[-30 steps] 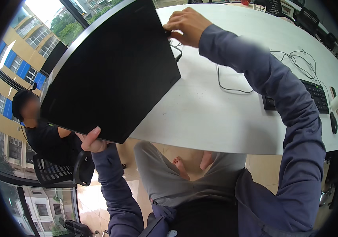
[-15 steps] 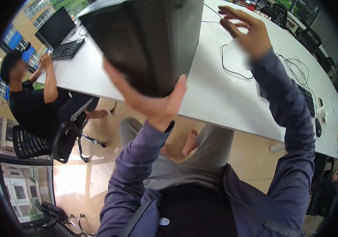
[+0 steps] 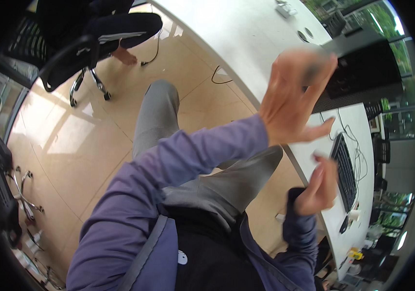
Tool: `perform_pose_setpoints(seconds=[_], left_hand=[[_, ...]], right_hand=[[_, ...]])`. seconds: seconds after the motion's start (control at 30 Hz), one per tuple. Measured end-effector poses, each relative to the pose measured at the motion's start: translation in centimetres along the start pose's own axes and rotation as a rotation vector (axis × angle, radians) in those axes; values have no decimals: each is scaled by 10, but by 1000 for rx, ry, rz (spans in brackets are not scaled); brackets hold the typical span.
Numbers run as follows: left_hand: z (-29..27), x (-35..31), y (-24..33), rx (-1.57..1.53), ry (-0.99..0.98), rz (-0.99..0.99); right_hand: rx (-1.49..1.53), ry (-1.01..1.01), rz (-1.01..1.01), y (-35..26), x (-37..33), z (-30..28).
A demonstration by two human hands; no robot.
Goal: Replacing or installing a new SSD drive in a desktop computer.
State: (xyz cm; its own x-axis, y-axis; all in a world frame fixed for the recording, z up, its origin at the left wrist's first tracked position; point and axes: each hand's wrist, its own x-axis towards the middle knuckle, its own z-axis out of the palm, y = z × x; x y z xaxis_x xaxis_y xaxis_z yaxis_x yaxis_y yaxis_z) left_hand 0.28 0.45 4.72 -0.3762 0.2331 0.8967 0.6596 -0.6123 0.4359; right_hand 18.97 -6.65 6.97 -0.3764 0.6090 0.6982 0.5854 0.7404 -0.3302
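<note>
A black computer tower (image 3: 362, 68) is at the upper right, over the white desk (image 3: 246, 48). My left hand (image 3: 292, 99) reaches across in front of its near side, thumb spread away from the other fingers. Those fingers are blurred, and whether they touch the tower I cannot tell. Lower down, beside the desk's near edge, my right hand (image 3: 318, 189) is raised with loosely curled fingers, thumb a little apart. Nothing shows in it. The black keyboard (image 3: 344, 169) lies on the desk just beyond it.
Thin black cables (image 3: 358, 145) trail behind the keyboard. A mouse (image 3: 344, 224) and a white cup (image 3: 354, 215) stand farther along. A seated person's leg (image 3: 125, 31) and a wheeled chair (image 3: 91, 82) are at the upper left; a cord (image 3: 155, 51) hangs there to the tiled floor.
The view has swung to the right. My left hand no longer cups the tower's bottom, and the tower now appears farther right. My right hand has come down and back from over the desk.
</note>
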Motion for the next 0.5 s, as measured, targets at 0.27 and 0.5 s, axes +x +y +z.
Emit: perform_pose_setpoints(seconds=[0.27,0.5], left_hand=[[-150,-178,-78,-124,-251,-81],[-134,-200,-163,25,-1438,-207]], right_hand=[[361,-325,-85,16,-68,166],[385,-312,785,103,11,347]])
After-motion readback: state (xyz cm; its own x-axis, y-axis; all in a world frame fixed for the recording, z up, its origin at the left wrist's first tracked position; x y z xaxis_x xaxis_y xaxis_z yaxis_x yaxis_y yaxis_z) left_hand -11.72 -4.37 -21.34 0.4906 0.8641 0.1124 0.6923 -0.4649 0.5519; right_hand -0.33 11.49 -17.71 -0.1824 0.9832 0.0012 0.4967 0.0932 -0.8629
